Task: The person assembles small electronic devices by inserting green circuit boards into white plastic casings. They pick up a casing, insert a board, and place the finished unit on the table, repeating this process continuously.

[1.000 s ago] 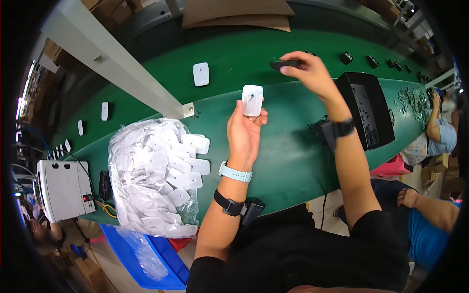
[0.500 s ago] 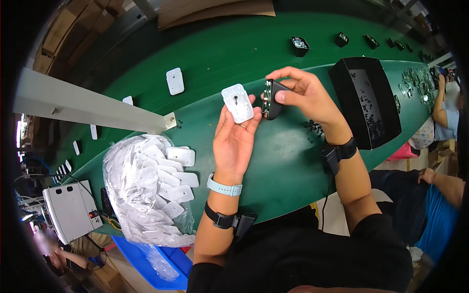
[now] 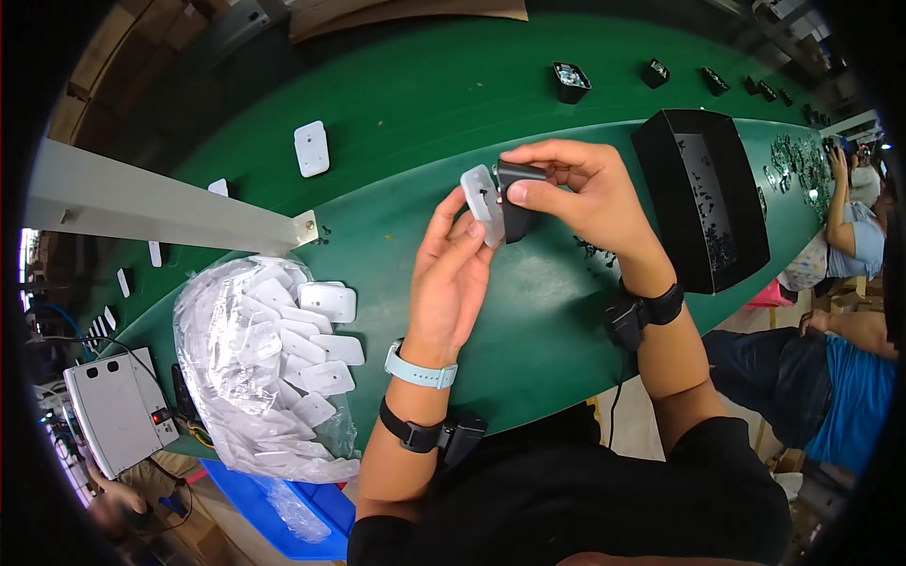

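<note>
Over the green bench, my left hand [image 3: 455, 269] grips a white plastic cover [image 3: 482, 203], now tilted on edge with its inner side toward the right. My right hand [image 3: 585, 193] pinches a black plastic housing [image 3: 517, 196] between thumb and fingers. The housing's open side faces the cover, and the two meet or nearly meet; whether they touch all along the edge I cannot tell. At the left, a clear plastic bag [image 3: 231, 368] spills a heap of white covers [image 3: 327, 302]. Small black screws [image 3: 595, 250] lie scattered beyond my right wrist.
A black box [image 3: 703, 198] with small black parts stands on the right of the bench. Black housings [image 3: 571, 83] and white covers [image 3: 311, 149] are spaced along the green belt. A metal post [image 3: 170, 198] slants across the left. Co-workers sit at the right.
My left hand has turned the white cover upright and brought it against or close to the housing. My right hand has moved slightly left with the housing.
</note>
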Demonstrator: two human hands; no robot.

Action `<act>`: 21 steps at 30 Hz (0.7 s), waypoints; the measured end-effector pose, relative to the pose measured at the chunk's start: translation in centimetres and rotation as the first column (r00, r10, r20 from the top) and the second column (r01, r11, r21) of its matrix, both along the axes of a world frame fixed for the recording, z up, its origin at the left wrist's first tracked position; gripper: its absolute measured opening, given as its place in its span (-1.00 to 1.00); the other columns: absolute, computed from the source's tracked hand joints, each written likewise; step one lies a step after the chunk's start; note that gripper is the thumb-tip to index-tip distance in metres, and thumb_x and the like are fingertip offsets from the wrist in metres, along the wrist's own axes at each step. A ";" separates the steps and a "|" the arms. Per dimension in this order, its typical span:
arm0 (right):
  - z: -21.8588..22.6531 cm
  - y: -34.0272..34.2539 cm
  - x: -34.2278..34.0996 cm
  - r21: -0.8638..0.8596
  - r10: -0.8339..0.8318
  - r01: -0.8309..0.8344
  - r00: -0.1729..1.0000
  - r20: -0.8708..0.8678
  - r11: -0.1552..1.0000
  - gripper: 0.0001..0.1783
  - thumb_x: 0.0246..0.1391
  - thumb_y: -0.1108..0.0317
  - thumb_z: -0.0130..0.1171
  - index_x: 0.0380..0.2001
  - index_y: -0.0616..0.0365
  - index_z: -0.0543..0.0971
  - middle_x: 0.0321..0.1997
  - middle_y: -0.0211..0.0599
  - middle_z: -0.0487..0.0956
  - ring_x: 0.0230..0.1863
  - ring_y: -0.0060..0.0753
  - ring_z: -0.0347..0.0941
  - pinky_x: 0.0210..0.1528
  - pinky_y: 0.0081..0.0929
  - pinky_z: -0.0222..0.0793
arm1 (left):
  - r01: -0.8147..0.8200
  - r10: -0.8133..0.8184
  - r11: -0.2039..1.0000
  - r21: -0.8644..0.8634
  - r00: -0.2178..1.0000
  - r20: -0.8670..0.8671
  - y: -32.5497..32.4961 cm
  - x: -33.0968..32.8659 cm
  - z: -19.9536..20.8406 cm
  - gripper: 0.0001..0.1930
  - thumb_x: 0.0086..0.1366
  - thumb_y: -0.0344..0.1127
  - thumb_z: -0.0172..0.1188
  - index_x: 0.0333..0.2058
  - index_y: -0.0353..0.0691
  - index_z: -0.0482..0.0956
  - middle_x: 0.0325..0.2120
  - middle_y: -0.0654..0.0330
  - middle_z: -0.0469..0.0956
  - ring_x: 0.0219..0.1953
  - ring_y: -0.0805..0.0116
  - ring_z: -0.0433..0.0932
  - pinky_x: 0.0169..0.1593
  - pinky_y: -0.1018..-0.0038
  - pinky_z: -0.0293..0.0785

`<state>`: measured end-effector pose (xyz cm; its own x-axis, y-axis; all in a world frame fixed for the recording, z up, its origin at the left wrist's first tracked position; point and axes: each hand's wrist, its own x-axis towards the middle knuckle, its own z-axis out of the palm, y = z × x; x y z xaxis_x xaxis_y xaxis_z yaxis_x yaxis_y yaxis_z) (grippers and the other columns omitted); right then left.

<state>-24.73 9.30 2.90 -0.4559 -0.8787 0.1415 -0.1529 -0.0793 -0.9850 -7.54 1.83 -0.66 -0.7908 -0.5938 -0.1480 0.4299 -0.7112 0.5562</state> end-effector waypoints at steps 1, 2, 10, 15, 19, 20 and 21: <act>0.3 -0.1 0.3 0.003 -0.018 0.018 0.999 -0.030 1.000 -0.69 -0.02 0.44 0.48 -0.16 0.22 0.72 -0.34 -0.47 0.67 -0.45 -0.76 0.35 -0.36 -0.72 0.34 | 0.005 -0.005 1.000 -0.007 1.000 0.010 0.0 0.0 -0.1 -0.52 0.44 -0.46 0.03 0.30 -0.34 0.24 0.17 -0.05 0.46 0.21 0.24 0.45 0.36 0.26 0.25; 0.6 0.1 0.3 0.044 -0.007 0.010 0.998 -0.061 0.999 -0.68 -0.02 0.46 0.47 -0.14 0.24 0.71 -0.28 -0.42 0.68 -0.39 -0.72 0.41 -0.31 -0.70 0.37 | 0.016 -0.015 1.000 -0.023 1.000 0.024 0.1 0.1 -0.3 -0.52 0.44 -0.45 0.04 0.30 -0.33 0.26 0.17 -0.02 0.46 0.22 0.24 0.43 0.36 0.24 0.25; 1.1 0.3 0.6 0.037 -0.038 0.051 0.953 -0.299 0.998 -0.69 -0.08 0.40 0.52 -0.21 0.21 0.73 -0.42 -0.48 0.64 -0.51 -0.76 0.29 -0.46 -0.72 0.25 | 0.060 -0.043 0.987 -0.152 0.993 0.112 0.4 0.0 -0.4 -0.52 0.42 -0.47 0.08 0.29 -0.35 0.30 0.15 0.02 0.50 0.22 0.27 0.44 0.34 0.26 0.26; 1.1 0.4 0.6 0.094 0.000 0.016 0.985 -0.170 0.995 -0.69 -0.06 0.42 0.50 -0.19 0.22 0.72 -0.42 -0.47 0.63 -0.50 -0.78 0.35 -0.47 -0.73 0.26 | 0.059 -0.019 0.967 -0.249 0.986 0.163 0.5 0.1 -0.2 -0.54 0.38 -0.51 0.13 0.24 -0.37 0.35 0.14 0.02 0.50 0.20 0.29 0.45 0.31 0.31 0.30; 0.5 0.6 0.4 0.170 0.056 -0.058 0.998 0.014 0.984 -0.67 -0.02 0.45 0.47 -0.13 0.23 0.71 -0.42 -0.44 0.63 -0.48 -0.76 0.43 -0.46 -0.73 0.31 | 0.033 0.051 0.935 -0.354 0.973 0.226 0.6 0.3 -0.2 -0.57 0.36 -0.55 0.17 0.19 -0.40 0.41 0.11 0.02 0.53 0.17 0.30 0.49 0.27 0.35 0.36; 0.6 0.6 0.4 0.157 0.069 -0.070 0.998 0.014 0.985 -0.67 -0.01 0.45 0.46 -0.12 0.23 0.71 -0.41 -0.44 0.63 -0.47 -0.75 0.44 -0.45 -0.73 0.33 | 0.015 0.074 0.928 -0.372 0.972 0.224 0.7 0.3 -0.3 -0.58 0.35 -0.55 0.18 0.18 -0.40 0.42 0.10 0.02 0.54 0.15 0.29 0.50 0.26 0.35 0.38; 0.6 0.6 0.4 0.145 0.081 -0.082 0.997 0.013 0.986 -0.66 0.00 0.45 0.46 -0.11 0.23 0.70 -0.40 -0.43 0.63 -0.46 -0.75 0.45 -0.43 -0.72 0.35 | -0.002 0.096 0.921 -0.389 0.971 0.221 0.8 0.2 -0.6 -0.58 0.34 -0.56 0.19 0.17 -0.40 0.43 0.09 0.02 0.55 0.13 0.29 0.52 0.24 0.36 0.40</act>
